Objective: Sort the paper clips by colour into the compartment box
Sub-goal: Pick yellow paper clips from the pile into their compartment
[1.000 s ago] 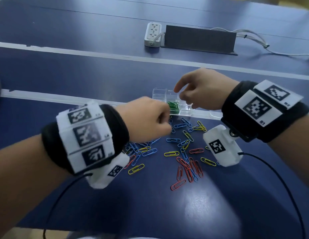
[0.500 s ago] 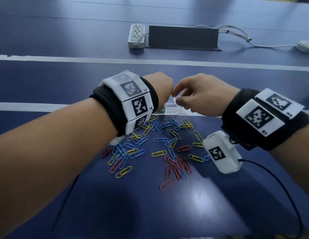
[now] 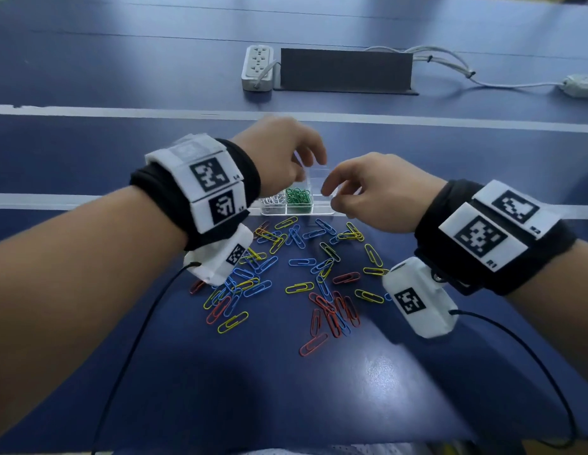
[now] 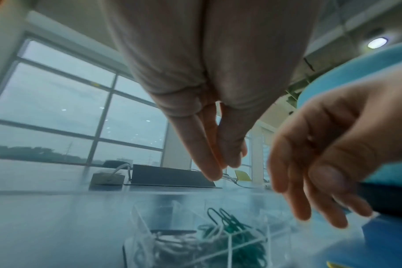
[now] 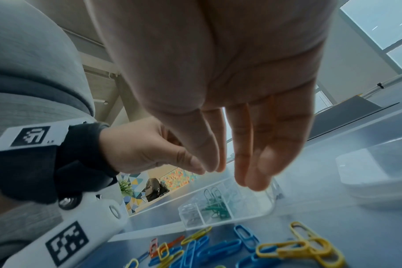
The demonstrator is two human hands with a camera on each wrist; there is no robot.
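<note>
Hovering empty, fingers loose: left hand (image 3: 279,152), right hand (image 3: 378,192), over compartment box (image 3: 297,210) mid-frame; next, picking one colour among loose clips (image 3: 299,287).

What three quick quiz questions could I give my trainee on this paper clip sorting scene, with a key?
1. True or false: the compartment box already holds green paper clips.
2. Which colour of loose clips is absent from the table? A) blue B) yellow C) purple D) red
3. Fill in: the compartment just left of the green one holds ____ clips.

Key
1. True. They fill one front compartment, below the left hand and right hand.
2. C. The loose pile shows blue clips, yellow clips and red clips.
3. White; the white clips lie there.
</note>
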